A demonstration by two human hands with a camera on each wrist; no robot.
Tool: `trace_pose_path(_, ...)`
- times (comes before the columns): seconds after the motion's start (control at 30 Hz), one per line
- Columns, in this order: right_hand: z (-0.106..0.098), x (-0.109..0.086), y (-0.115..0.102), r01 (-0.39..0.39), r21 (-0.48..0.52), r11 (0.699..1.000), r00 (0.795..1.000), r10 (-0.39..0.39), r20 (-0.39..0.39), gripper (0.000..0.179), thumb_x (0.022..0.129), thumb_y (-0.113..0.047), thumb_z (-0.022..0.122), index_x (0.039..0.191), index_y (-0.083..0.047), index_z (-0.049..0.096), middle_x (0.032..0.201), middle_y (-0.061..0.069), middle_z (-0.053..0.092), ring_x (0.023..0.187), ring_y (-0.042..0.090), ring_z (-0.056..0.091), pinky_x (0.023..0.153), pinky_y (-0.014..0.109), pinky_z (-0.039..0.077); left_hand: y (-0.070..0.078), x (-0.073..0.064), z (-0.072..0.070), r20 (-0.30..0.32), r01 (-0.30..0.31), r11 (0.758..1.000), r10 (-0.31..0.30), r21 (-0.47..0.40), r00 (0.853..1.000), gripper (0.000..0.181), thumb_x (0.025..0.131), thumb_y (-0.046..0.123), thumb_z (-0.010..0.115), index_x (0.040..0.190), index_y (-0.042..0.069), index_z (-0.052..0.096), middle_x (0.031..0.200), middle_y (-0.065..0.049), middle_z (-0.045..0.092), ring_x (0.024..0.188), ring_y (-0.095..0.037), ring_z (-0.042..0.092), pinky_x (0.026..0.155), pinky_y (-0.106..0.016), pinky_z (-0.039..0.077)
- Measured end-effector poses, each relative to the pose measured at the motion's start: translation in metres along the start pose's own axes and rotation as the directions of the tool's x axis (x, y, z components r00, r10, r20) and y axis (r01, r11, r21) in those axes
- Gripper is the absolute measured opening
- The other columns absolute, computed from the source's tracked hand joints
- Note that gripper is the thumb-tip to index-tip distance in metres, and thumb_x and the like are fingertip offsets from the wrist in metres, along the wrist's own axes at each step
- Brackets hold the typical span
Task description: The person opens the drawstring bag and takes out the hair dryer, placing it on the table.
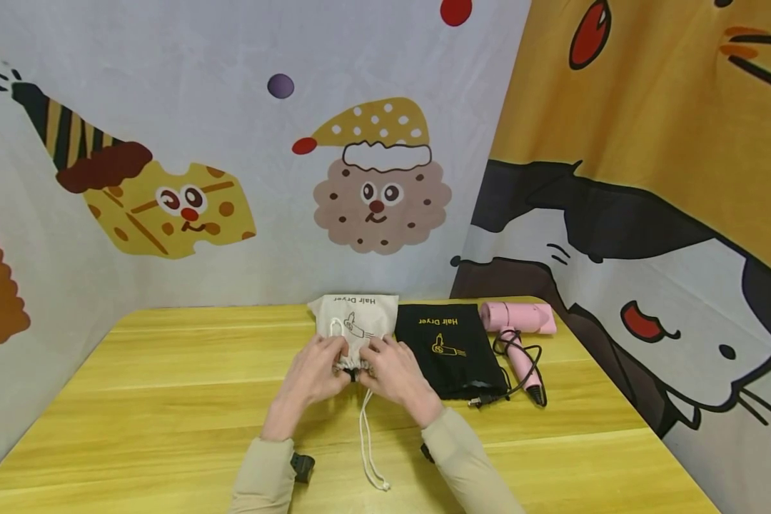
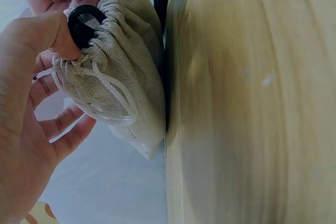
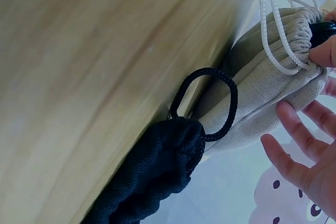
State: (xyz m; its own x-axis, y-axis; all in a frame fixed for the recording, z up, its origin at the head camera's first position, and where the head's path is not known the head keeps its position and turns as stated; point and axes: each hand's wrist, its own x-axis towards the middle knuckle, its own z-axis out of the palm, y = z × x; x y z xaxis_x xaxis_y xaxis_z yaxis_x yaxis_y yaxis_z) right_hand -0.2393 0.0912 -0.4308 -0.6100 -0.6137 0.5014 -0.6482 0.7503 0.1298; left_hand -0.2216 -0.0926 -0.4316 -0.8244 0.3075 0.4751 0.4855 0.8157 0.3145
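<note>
A beige cloth drawstring bag (image 1: 368, 314) printed "Hair Dryer" lies at the table's back, its gathered mouth toward me. My left hand (image 1: 318, 368) pinches one side of the mouth between thumb and fingers; my right hand (image 1: 395, 368) pinches the other side. Between them a black rounded end (image 2: 75, 31) of something shows in the opening; the rest is hidden inside the bag. In the right wrist view, the right thumb presses the gathered cloth (image 3: 299, 40) near that black end. A white drawstring (image 1: 364, 428) trails onto the table; another white loop (image 2: 118, 90) hangs on the left side.
Right of the beige bag lies a black drawstring bag (image 1: 450, 364) with a gold hair dryer print; its black cord loop (image 3: 234, 103) sticks up. A pink hair dryer (image 1: 530, 318) with a black cord (image 1: 535, 375) lies further right. Patterned cloth (image 1: 263, 271) hangs behind the wooden table (image 1: 167, 407).
</note>
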Motion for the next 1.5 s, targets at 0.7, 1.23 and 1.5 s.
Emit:
trace_pose_path(0.7, -0.003, -0.007, 0.011, -0.049, 0.009, 0.999, 0.998, 0.049, 0.027, 0.018, 0.075, -0.027, 0.072, 0.086, -0.018, 0.061, 0.083, -0.003, 0.056, 0.072, 0.014, 0.046, 0.059, 0.027, 0.043, -0.006, -0.004, -0.004, 0.0, 0.041, 0.999, -0.041, 0.005, 0.999, 0.026, 0.063, 0.008, 0.07, 0.085, 0.014, 0.058, 0.082, 0.002, 0.061, 0.078, -0.015, 0.051, 0.064, -0.028, 0.047)
trace_pose_path(1.23, 0.001, -0.007, 0.01, -0.06, 0.01, 0.998, 0.998, 0.06, -0.023, 0.017, 0.076, -0.02, 0.07, 0.075, -0.016, 0.053, 0.073, -0.002, 0.046, 0.067, 0.011, 0.033, 0.054, 0.021, 0.034, -0.005, -0.003, 0.002, -0.057, -0.001, 0.999, 0.004, 0.053, 0.998, 0.02, 0.068, 0.009, 0.07, 0.078, 0.016, 0.055, 0.073, 0.004, 0.054, 0.07, -0.011, 0.046, 0.056, -0.021, 0.04)
trace_pose_path(1.5, 0.0, -0.009, 0.012, -0.07, -0.013, 0.997, 0.998, 0.07, -0.004, 0.019, 0.074, -0.021, 0.072, 0.078, -0.016, 0.054, 0.078, -0.002, 0.049, 0.07, 0.012, 0.038, 0.054, 0.021, 0.04, -0.007, -0.003, 0.002, -0.06, -0.006, 0.998, 0.01, 0.058, 0.998, 0.024, 0.064, 0.008, 0.073, 0.079, 0.016, 0.056, 0.074, 0.005, 0.054, 0.072, -0.012, 0.046, 0.057, -0.022, 0.041)
